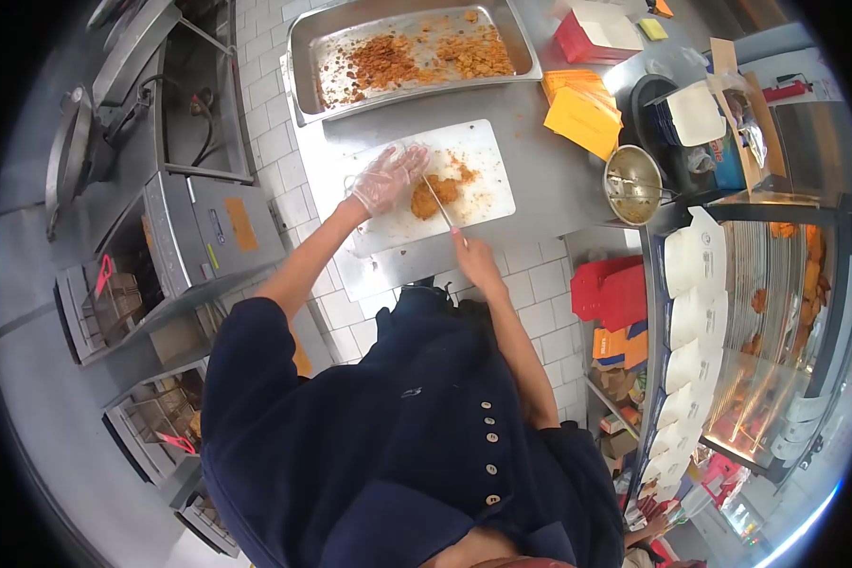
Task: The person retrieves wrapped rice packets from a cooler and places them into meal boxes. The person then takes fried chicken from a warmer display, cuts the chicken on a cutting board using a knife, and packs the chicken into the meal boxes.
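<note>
A white cutting board (pixel 490 189) lies on the steel table with a piece of breaded fried chicken (pixel 426 201) and crumbs on it. My right hand (pixel 478 260) is closed round the handle of a knife (pixel 441 204), whose narrow blade lies across the chicken. My left hand (pixel 388 180), in a clear plastic glove, rests over the board's left part with its fingers stretched out flat. Its fingertips come close to the knife's tip; whether they touch the blade cannot be made out.
Behind the board stands a deep steel pan (pixel 303 57) holding chopped fried pieces. Orange paper sleeves (pixel 582 118), a red box (pixel 592 38) and a metal bowl (pixel 632 185) are to the right. Fryer baskets (pixel 123 308) line the left; a heated display case (pixel 776 322) stands right.
</note>
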Action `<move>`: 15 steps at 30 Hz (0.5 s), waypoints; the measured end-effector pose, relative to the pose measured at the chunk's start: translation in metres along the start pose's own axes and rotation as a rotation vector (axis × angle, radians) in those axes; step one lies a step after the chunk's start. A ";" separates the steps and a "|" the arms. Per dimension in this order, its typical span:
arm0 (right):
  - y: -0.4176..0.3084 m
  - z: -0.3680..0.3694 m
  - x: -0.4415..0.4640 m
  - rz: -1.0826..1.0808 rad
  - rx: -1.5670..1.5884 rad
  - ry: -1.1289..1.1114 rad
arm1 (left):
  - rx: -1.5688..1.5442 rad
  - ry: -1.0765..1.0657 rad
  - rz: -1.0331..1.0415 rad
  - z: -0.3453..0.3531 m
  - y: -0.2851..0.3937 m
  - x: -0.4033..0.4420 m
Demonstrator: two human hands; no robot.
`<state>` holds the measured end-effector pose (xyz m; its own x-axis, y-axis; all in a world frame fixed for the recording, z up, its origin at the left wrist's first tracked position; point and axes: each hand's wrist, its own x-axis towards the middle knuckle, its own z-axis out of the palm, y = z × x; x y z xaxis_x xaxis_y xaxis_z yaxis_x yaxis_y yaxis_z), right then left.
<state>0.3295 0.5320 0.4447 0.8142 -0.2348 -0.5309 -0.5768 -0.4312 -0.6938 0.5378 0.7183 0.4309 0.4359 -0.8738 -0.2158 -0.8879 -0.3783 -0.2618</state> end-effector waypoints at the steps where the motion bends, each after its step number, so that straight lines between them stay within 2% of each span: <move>1: -0.005 -0.001 0.002 0.024 -0.054 -0.014 | -0.006 -0.001 -0.005 0.006 -0.004 -0.001; 3: -0.018 -0.008 -0.003 0.012 -0.053 -0.017 | -0.238 0.146 0.029 0.014 -0.013 -0.006; 4: -0.021 -0.008 -0.007 0.009 -0.042 -0.016 | -0.246 0.139 0.034 0.017 -0.013 -0.004; 6: -0.014 0.005 -0.001 0.041 -0.070 0.029 | -0.345 -0.004 0.033 0.025 -0.008 -0.001; 9: -0.002 0.020 0.012 0.087 -0.148 0.077 | -0.317 0.065 0.051 0.035 -0.008 0.005; 12: 0.005 0.026 0.004 0.149 -0.165 0.052 | -0.276 -0.005 0.070 0.023 -0.009 0.003; 15: -0.004 0.006 0.007 0.073 -0.099 0.023 | -0.211 -0.074 0.134 0.016 -0.015 0.007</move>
<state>0.3373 0.5373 0.4406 0.7720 -0.2882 -0.5665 -0.6265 -0.4955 -0.6016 0.5565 0.7229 0.4188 0.3151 -0.8985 -0.3055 -0.9460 -0.3231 -0.0257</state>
